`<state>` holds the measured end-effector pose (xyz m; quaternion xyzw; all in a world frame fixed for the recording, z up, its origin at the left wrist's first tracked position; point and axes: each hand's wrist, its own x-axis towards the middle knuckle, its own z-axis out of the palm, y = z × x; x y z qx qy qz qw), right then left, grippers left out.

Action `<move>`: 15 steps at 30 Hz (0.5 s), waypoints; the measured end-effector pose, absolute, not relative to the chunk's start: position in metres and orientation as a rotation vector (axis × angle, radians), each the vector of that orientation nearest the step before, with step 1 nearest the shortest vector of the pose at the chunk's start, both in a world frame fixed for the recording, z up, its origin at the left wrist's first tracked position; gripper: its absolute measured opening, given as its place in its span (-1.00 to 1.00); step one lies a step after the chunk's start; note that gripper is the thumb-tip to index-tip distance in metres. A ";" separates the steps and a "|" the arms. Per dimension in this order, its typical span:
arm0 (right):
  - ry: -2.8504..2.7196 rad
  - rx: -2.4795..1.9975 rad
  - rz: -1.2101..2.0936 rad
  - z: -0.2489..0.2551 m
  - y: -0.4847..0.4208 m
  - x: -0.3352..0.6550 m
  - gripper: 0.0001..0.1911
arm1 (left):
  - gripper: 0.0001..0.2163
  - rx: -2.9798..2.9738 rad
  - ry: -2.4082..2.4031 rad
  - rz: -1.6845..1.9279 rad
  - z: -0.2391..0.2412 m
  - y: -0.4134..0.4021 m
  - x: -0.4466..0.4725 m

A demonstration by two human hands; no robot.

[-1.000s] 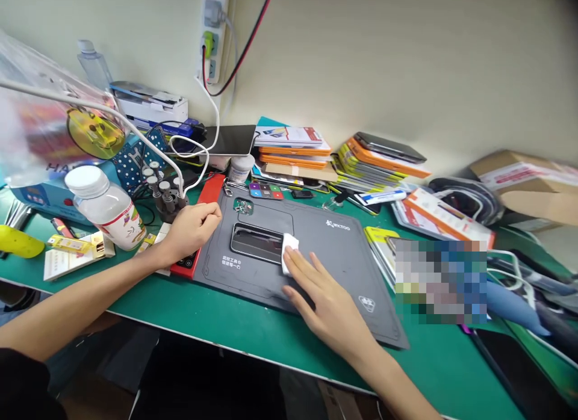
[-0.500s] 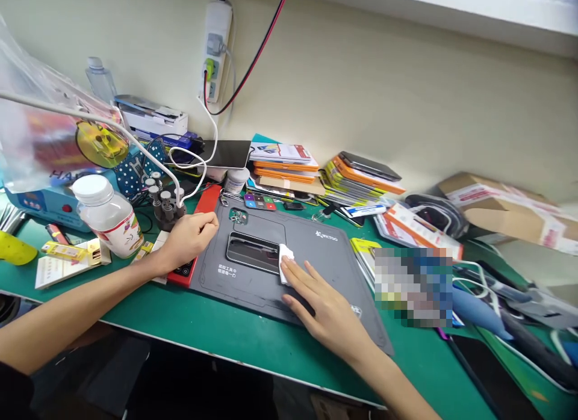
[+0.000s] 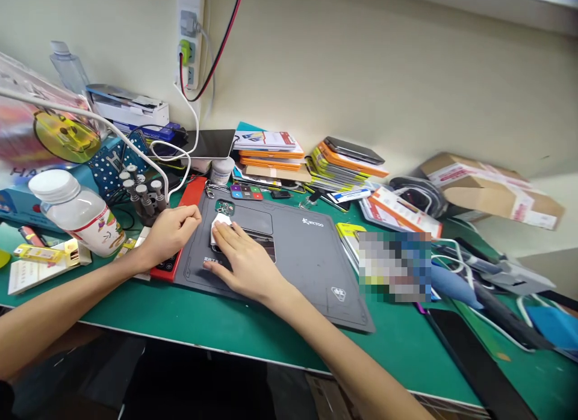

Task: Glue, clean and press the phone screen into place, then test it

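Observation:
A phone [image 3: 266, 247] with a dark glass face lies on the grey work mat [image 3: 307, 269], its left part covered by my right hand [image 3: 248, 260]. Under the fingertips of that hand is a folded white wipe [image 3: 220, 220], pressed against the phone's left end. The fingers stretch forward over it and the thumb is spread to the side. My left hand [image 3: 169, 233] rests as a closed fist at the mat's left edge, above a red device [image 3: 158, 274] with black buttons. Nothing shows in the fist.
A white-capped bottle [image 3: 85, 218] and a grey holder of cylinders [image 3: 143, 197] stand left. Behind the mat are stacked orange-edged boxes [image 3: 271, 158]. To the right lie a cardboard box [image 3: 497, 194], cables and a long black slab [image 3: 469, 354].
My right hand has slid the white wipe from the phone's right end to its left end. The left fist stays by the mat's edge. The camera view has shifted.

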<state>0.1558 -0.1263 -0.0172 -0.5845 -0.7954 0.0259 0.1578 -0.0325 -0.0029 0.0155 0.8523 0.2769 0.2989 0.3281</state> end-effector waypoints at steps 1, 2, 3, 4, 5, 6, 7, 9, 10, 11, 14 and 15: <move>-2.282 -1.660 0.076 -0.017 -0.124 0.152 -0.17 | -0.75 2.235 0.731 0.781 0.016 -0.003 -0.033; -2.285 -1.651 0.078 -0.017 -0.123 0.151 -0.17 | -0.75 2.236 0.740 0.776 0.016 -0.003 -0.033; -2.283 -1.649 0.078 -0.017 -0.124 0.152 -0.18 | -0.75 2.235 0.750 0.772 0.017 -0.003 -0.033; -2.277 -1.654 0.075 -0.017 -0.127 0.155 -0.21 | -0.75 2.232 0.758 0.770 0.018 -0.003 -0.033; -2.267 -1.669 0.066 -0.018 -0.133 0.161 -0.24 | -0.76 2.227 0.764 0.773 0.018 -0.003 -0.033; -2.252 -1.691 0.051 -0.020 -0.142 0.169 -0.27 | -0.76 2.223 0.764 0.775 0.018 -0.003 -0.033; -2.234 -1.725 0.024 -0.023 -0.152 0.179 -0.30 | -0.76 2.220 0.761 0.778 0.017 -0.003 -0.033; -2.201 -1.794 -0.032 -0.030 -0.176 0.201 -0.32 | -0.76 2.213 0.745 0.781 0.015 -0.003 -0.032; -2.184 -1.815 -0.063 -0.033 -0.186 0.211 -0.32 | -0.76 2.206 0.738 0.779 0.014 -0.003 -0.032; -2.169 -1.831 -0.095 -0.035 -0.195 0.219 -0.30 | -0.76 2.198 0.733 0.777 0.013 -0.003 -0.031; -2.144 -1.841 -0.138 -0.039 -0.204 0.221 -0.22 | -0.77 2.180 0.726 0.773 0.011 -0.003 -0.030; -2.148 -1.829 -0.129 -0.039 -0.200 0.213 -0.21 | -0.77 2.179 0.726 0.774 0.012 -0.003 -0.030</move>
